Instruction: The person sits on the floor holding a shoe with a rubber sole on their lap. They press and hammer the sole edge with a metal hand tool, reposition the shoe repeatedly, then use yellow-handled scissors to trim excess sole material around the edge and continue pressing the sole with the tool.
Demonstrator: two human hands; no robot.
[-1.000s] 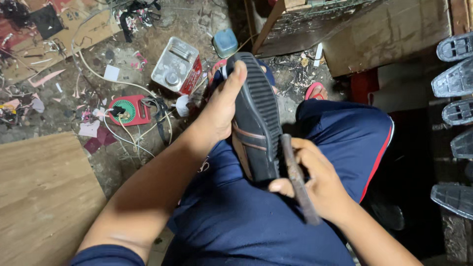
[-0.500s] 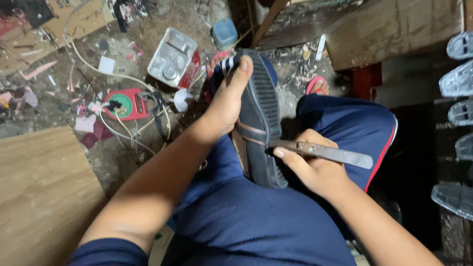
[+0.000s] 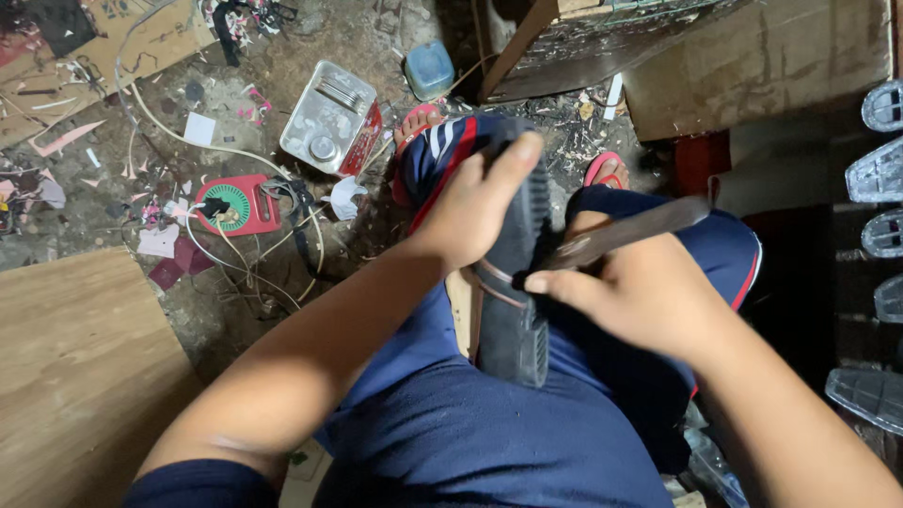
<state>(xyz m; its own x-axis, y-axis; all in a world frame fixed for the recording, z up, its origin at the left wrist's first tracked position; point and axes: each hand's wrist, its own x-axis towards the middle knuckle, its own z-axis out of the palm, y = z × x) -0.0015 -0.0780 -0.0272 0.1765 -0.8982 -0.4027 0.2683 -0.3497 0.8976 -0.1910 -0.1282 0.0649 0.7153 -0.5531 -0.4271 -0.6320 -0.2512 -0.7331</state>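
A dark shoe sole (image 3: 515, 310) with ribbed tread stands on edge on my lap, between my thighs in blue trousers. My left hand (image 3: 480, 202) grips its upper end, thumb stretched over the top. My right hand (image 3: 630, 296) holds a long flat metal tool (image 3: 640, 226), a blade or file, whose tip meets the sole's edge near a thin band across it. The tool's other end points up to the right.
Dirt floor with scraps and white cables; a red round-dial device (image 3: 235, 202), a metal tin (image 3: 329, 118), a small blue container (image 3: 430, 68). A wooden board (image 3: 75, 376) lies at left. Grey shoe soles (image 3: 879, 235) line the right edge. Red sandals (image 3: 607, 169) are on my feet.
The right hand has lifted and turned the tool from pointing down beside the sole to lying across it, tip against its edge. The left hand shifted slightly on the sole's top.
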